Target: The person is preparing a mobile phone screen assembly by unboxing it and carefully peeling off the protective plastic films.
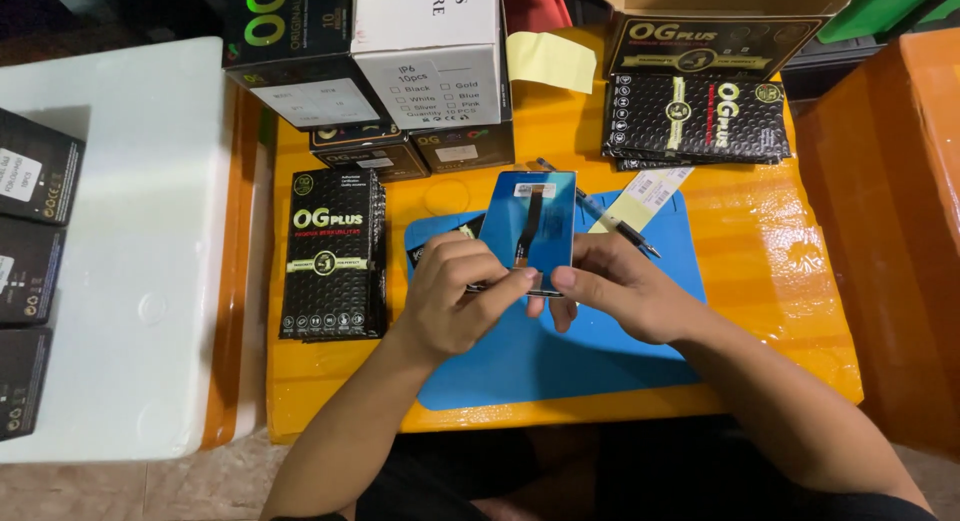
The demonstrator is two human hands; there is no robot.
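Over the blue mat [600, 356], both hands grip a phone screen panel [530, 231] by its lower edge. Left hand [455, 301] pinches one corner, right hand [620, 291] the other; inspection seems underway, calling for a steady hold.

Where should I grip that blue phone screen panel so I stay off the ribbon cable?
Probably by the long side edges, coming in from the sides. The screen panel stands tilted with its back facing up, and the ribbon cable runs down its middle. The left hand and right hand pinch only its bottom edge, so the side edges are free.
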